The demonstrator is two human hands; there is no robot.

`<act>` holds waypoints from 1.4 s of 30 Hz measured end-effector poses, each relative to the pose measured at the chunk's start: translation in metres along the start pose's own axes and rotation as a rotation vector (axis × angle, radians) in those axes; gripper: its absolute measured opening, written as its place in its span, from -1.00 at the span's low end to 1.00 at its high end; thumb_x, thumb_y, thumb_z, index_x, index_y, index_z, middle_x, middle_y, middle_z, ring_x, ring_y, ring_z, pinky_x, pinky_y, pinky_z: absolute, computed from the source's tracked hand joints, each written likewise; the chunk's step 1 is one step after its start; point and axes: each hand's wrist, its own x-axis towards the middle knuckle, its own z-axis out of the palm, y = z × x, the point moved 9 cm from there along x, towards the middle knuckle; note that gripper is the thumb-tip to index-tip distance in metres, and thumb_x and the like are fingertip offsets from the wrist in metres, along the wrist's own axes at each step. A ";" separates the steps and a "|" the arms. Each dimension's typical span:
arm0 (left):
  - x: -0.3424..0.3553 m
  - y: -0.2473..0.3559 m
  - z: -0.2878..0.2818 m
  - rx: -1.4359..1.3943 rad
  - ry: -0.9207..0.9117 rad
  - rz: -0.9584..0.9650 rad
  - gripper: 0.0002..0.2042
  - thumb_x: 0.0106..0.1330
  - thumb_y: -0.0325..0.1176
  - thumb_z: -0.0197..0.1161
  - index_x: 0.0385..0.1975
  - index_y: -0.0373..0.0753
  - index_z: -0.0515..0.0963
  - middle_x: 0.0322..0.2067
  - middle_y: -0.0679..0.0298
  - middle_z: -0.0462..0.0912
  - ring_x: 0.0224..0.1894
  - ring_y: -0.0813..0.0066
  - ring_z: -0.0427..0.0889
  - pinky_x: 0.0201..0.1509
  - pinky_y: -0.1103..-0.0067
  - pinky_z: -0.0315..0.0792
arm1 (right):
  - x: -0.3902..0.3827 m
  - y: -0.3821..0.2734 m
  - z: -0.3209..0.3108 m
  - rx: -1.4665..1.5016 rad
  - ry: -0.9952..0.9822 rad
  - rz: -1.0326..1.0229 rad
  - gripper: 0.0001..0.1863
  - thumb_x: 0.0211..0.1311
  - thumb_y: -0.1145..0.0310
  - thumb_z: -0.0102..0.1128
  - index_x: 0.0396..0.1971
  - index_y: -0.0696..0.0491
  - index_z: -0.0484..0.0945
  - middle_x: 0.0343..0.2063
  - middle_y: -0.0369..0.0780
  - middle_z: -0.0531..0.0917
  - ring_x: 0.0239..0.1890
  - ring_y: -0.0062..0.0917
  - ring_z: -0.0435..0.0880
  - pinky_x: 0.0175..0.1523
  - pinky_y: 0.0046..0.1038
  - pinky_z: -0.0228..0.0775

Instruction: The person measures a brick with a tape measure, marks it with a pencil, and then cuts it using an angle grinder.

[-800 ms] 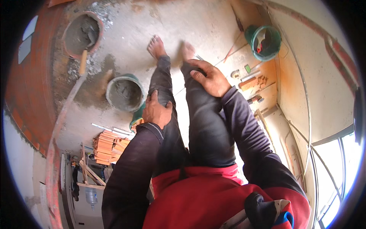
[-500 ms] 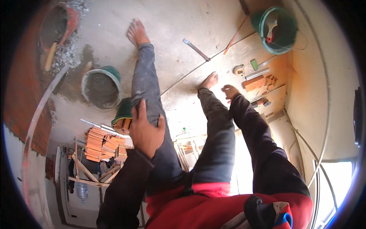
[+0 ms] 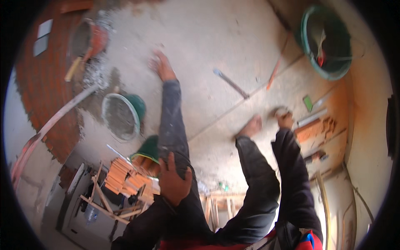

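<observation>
My left hand (image 3: 175,179) rests spread on my left leg in dark trousers, holding nothing. My right hand (image 3: 285,121) reaches down to the floor beside my right foot (image 3: 250,127), its blurred fingers closed around a small tape measure (image 3: 281,111). Close to it lie a small green block (image 3: 308,103), metal strips (image 3: 312,118) and broken orange brick (image 3: 308,134). A metal chisel-like bar (image 3: 231,83) and a thin orange rod (image 3: 273,74) lie farther forward on the floor.
Green buckets (image 3: 306,23) stand at upper right and left, one holding grey mortar (image 3: 118,114). A reddish tub (image 3: 98,39) and pale hose (image 3: 58,114) are by the brick wall (image 3: 43,83). Orange tiles (image 3: 118,175) are stacked lower left, near timber (image 3: 102,196). A wall (image 3: 368,125) rises right.
My right hand has left my right knee and moved right and down onto the tape measure. My feet have moved apart. My left hand stays on my left leg; the view has shifted.
</observation>
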 end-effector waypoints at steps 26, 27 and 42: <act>0.032 0.008 -0.251 -1.694 -0.804 0.651 -0.14 0.46 0.19 0.00 0.46 -0.45 -0.01 0.17 0.16 0.52 0.23 0.53 0.43 0.36 0.56 0.23 | -0.381 -0.616 -0.433 -0.009 -0.750 -1.079 -0.31 0.32 -0.22 0.15 -0.01 0.20 0.51 -0.34 -0.02 0.66 -0.22 -0.21 0.68 -0.10 -0.32 0.49; 0.035 0.001 -0.263 -1.709 -0.814 0.646 -0.16 0.47 0.15 0.02 0.47 -0.45 -0.03 0.22 0.14 0.45 0.26 0.53 0.39 0.36 0.55 0.24 | -0.383 -0.625 -0.436 0.063 -0.777 -0.994 -0.28 0.25 -0.23 0.22 0.01 0.20 0.50 -0.31 0.00 0.66 -0.19 -0.21 0.69 -0.08 -0.30 0.50; 0.121 -0.036 -0.518 -1.496 -1.064 0.866 -0.25 0.31 -0.11 0.32 0.40 -0.25 0.12 -0.07 0.28 0.40 -0.07 0.55 0.46 0.04 0.59 0.39 | -0.342 -0.826 -0.587 0.743 -0.995 -0.702 -0.61 0.11 0.59 0.39 -0.04 0.12 0.52 -0.22 -0.32 0.59 -0.24 -0.72 0.56 -0.15 -0.60 0.45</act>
